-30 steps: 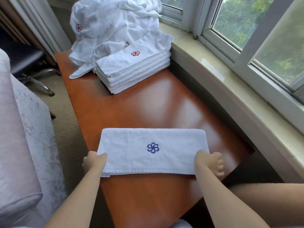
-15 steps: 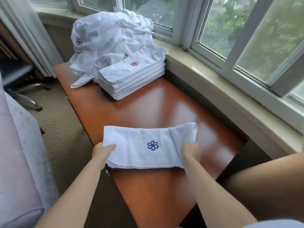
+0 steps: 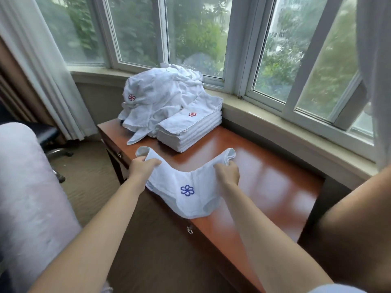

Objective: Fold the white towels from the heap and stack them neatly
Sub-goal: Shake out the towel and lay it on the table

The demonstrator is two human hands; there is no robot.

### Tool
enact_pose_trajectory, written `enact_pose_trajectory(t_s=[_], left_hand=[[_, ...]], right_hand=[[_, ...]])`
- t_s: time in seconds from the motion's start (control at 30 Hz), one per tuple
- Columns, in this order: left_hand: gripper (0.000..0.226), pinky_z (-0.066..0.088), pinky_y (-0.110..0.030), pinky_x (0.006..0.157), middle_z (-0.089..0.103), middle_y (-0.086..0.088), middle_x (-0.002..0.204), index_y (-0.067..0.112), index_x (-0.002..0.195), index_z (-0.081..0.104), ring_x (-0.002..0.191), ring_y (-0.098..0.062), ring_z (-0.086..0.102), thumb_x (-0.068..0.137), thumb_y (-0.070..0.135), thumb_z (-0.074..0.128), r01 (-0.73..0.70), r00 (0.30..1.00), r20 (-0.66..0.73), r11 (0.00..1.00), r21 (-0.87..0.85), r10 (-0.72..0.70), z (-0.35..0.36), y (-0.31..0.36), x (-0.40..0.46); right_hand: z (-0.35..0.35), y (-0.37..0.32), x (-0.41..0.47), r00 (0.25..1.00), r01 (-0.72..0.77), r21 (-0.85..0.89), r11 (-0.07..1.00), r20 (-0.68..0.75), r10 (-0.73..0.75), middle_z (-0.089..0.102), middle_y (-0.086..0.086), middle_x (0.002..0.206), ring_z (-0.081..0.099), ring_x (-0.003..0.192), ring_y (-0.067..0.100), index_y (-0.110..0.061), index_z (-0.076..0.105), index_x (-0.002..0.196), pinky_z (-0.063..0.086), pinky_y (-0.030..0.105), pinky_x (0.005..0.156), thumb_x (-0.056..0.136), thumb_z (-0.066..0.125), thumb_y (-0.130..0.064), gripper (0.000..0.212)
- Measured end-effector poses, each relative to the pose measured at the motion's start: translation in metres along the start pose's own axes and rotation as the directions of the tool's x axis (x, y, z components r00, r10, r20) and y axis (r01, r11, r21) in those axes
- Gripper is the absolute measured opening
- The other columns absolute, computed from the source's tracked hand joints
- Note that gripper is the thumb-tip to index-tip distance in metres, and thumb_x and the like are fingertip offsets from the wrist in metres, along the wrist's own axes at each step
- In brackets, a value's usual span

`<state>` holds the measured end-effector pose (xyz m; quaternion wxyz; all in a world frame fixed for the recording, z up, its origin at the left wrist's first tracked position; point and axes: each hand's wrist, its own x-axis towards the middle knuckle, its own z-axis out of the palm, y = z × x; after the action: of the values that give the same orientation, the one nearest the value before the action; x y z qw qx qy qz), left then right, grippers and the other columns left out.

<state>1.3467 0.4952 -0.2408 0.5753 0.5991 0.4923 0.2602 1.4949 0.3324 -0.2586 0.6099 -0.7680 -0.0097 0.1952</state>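
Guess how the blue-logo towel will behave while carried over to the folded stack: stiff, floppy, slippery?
Likely floppy: the blue-logo towel sags deep between the left hand and right hand, which grip its ends. Probably light, since it hangs from the fingers alone. The terry pile suggests it won't slip, but the fold looks loose and may open before reaching the stack.

The towel (image 3: 186, 187) is white with a blue flower emblem. The stack (image 3: 190, 130) and heap (image 3: 156, 98) are white with red flower emblems. The table (image 3: 264, 187) is glossy reddish-brown.

Wooden table (image 3: 264, 176), window (image 3: 190, 39), curtain (image 3: 42, 70)
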Motion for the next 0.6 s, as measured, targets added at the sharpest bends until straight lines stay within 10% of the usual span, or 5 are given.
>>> enact_pose_trajectory(t_s=[0.4, 0.6], left_hand=[[0.01, 0.047, -0.029, 0.07, 0.066, -0.006, 0.087, 0.013, 0.082, 0.065, 0.088, -0.024, 0.06, 0.08, 0.014, 0.075, -0.009, 0.998, 0.051, 0.977, -0.215, 0.021, 0.034, 0.075, 0.119], [0.034, 0.052, -0.038, 0.082, 0.067, -0.013, 0.107, 0.007, 0.113, 0.064, 0.099, -0.031, 0.065, 0.084, 0.021, 0.072, 0.052, 0.997, 0.074, 0.979, -0.195, -0.038, 0.032, 0.126, 0.191]], right_hand=[[0.08, -0.07, 0.101, 0.999, -0.002, 0.165, 0.986, -0.035, 0.008, 0.061, 0.001, 0.087, 0.058, 0.087, 0.026, -0.014, 0.06, 0.096, 0.047, 0.031, 0.08, 0.083, 0.057, -0.019, 0.014], [0.119, -0.117, 0.148, 0.997, -0.018, 0.274, 0.962, -0.067, 0.037, 0.063, 0.0, 0.087, 0.06, 0.086, 0.026, -0.012, 0.064, 0.1, 0.051, 0.036, 0.086, 0.081, 0.061, -0.019, 0.02]])
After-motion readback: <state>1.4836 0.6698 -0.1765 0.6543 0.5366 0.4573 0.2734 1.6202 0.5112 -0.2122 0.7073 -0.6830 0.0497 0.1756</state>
